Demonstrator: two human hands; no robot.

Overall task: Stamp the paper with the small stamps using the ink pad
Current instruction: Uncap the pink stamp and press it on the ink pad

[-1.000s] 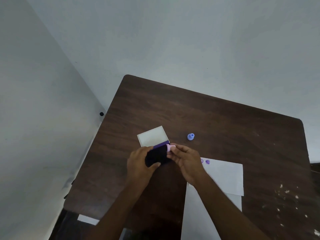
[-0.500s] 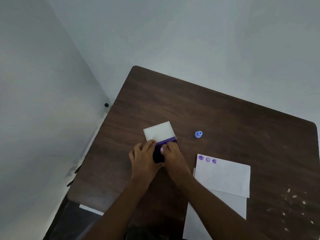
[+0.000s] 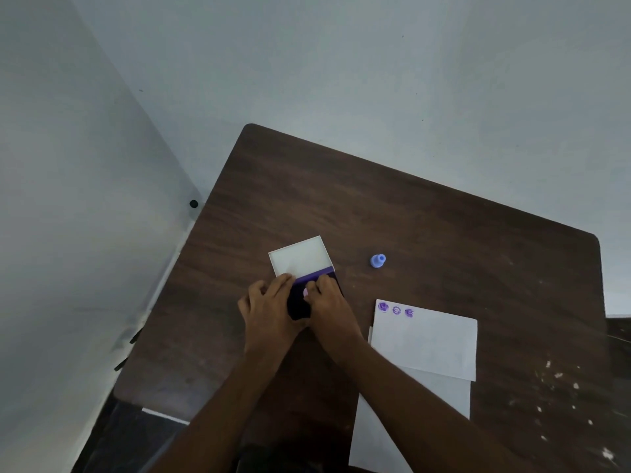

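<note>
A dark purple ink pad (image 3: pixel 299 303) lies on the brown table (image 3: pixel 426 227), its white lid (image 3: pixel 300 256) swung open behind it. My left hand (image 3: pixel 269 308) grips the pad's left side. My right hand (image 3: pixel 329 305) pinches a small pink stamp (image 3: pixel 305 292) and presses it down on the pad. A small blue stamp (image 3: pixel 377 260) stands alone to the right of the lid. The white paper (image 3: pixel 426 339) lies to the right and bears three purple prints (image 3: pixel 396 310) along its top left edge.
A second white sheet (image 3: pixel 409 421) lies under the paper and reaches the near table edge. White specks (image 3: pixel 560 387) dot the table's right side. Grey walls close in behind and to the left.
Both hands have lowered the ink pad onto the table from a raised hold. The right hand has left the paper, uncovering the three prints, and its pink stamp now rests on the pad.
</note>
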